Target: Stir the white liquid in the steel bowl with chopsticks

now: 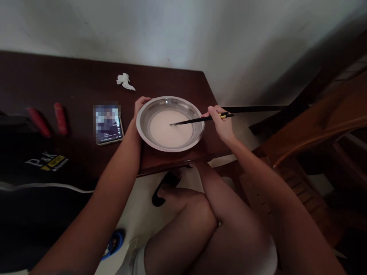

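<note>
A shiny metal bowl (197,128) holding a pale, whitish liquid stands near the front right corner of a dark wooden table (71,88). My left hand (139,107) grips the bowl's left rim, fingers curled over the edge. My right hand (219,120) is closed on a pair of dark chopsticks (195,120) with yellow bands. Their tips dip into the liquid near the bowl's middle.
A phone (110,128) lies face up left of the bowl. A crumpled tissue (124,81) sits further back. Two red objects (60,118) and a dark case (43,179) are at the left. Wooden furniture (315,126) stands at the right. My bare knees are below the table edge.
</note>
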Tool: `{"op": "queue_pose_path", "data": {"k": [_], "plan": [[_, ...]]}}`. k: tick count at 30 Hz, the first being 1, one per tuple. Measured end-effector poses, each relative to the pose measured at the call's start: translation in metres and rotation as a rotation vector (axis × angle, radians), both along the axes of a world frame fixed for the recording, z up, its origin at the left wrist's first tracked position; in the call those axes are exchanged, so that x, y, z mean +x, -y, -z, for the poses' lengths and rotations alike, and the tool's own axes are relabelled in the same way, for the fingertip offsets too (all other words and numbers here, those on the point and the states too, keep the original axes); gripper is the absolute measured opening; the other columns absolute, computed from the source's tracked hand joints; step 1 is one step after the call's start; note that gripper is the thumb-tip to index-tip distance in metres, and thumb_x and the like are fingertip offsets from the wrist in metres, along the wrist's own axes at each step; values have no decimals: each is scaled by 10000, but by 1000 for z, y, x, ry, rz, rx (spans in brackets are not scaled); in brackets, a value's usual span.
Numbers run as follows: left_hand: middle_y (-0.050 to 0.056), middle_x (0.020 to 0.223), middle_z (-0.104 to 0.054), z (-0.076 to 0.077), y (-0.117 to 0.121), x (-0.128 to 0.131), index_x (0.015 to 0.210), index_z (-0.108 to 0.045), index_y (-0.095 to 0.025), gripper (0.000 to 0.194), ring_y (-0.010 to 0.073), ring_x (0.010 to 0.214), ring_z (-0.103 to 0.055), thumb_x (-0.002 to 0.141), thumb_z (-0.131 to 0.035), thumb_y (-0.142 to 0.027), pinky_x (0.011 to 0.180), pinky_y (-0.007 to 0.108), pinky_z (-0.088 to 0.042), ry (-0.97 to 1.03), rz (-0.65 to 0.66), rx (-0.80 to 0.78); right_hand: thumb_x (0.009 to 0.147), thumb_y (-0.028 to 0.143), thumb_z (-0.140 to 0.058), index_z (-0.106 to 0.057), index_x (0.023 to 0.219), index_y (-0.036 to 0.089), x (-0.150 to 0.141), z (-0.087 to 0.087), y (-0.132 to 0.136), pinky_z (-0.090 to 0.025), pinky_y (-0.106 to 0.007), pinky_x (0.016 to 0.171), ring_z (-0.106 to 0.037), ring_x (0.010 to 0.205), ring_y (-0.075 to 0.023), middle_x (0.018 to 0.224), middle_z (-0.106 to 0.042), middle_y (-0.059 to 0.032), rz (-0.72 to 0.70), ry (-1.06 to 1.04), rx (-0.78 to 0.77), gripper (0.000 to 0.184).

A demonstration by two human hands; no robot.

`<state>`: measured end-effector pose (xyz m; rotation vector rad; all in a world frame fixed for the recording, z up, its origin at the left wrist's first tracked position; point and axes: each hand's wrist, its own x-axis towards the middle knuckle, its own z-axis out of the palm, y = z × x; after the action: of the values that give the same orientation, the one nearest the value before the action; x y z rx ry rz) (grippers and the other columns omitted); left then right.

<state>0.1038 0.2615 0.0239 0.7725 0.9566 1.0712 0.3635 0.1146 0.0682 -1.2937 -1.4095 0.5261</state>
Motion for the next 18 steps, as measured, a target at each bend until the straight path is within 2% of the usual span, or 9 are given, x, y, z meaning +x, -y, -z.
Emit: {"op": "queue_pose_path", "data": {"k": [3, 6, 9, 11, 14, 16, 18], "plan": [[35, 626, -698, -2, 2, 1, 670, -682, -245, 201, 242, 835, -701, 822, -551, -232, 885, 344, -542, 59, -36, -47, 944, 719, -576, -729, 701, 265, -2, 2, 9, -524, -373, 862, -692, 769, -154, 714, -751, 22, 6, -15, -5, 537], [19, 582, -653, -6, 4, 2, 640, -665, -237, 278, 212, 713, -642, 871, -513, -206, 845, 324, -527, 46, -64, -69, 935, 736, -572, -776, 732, 282, -13, 9, 14, -513, -395, 889, -687, 832, -178, 803, -802, -3, -26, 36, -23, 537], [25, 549, -632, -7, 5, 3, 640, -650, -246, 237, 240, 730, -651, 850, -540, -226, 829, 358, -528, 13, -55, -72, 903, 781, -568, -801, 782, 301, -22, 15, 14, -508, -400, 909, -693, 902, -193, 870, -823, -6, 2, 50, -28, 548], [38, 559, -652, -7, 5, 3, 659, -647, -251, 172, 272, 792, -681, 813, -570, -249, 832, 389, -535, 7, -45, -54, 898, 802, -548, -777, 733, 284, -25, 14, 15, -502, -378, 867, -675, 841, -174, 804, -785, 0, 63, 30, -18, 590], [41, 579, -677, -8, 5, 4, 655, -622, -251, 140, 271, 836, -701, 789, -583, -240, 856, 391, -543, 17, -58, -44, 913, 786, -545, -734, 687, 259, -24, 7, 24, -477, -332, 716, -609, 670, -138, 664, -685, 24, 128, -63, -30, 603], [39, 574, -675, -10, 6, 4, 640, -607, -253, 178, 268, 854, -713, 811, -564, -230, 868, 383, -546, 28, -51, -61, 918, 770, -559, -725, 676, 254, -25, 4, 30, -467, -329, 700, -585, 626, -134, 592, -631, 34, 104, -70, -63, 594], [35, 549, -654, -13, 8, 3, 627, -600, -257, 223, 266, 853, -716, 839, -544, -216, 862, 374, -545, 29, -47, -79, 914, 773, -560, -744, 690, 254, -28, 5, 34, -472, -347, 741, -589, 643, -143, 598, -653, 27, 61, -32, -80, 595]]}}
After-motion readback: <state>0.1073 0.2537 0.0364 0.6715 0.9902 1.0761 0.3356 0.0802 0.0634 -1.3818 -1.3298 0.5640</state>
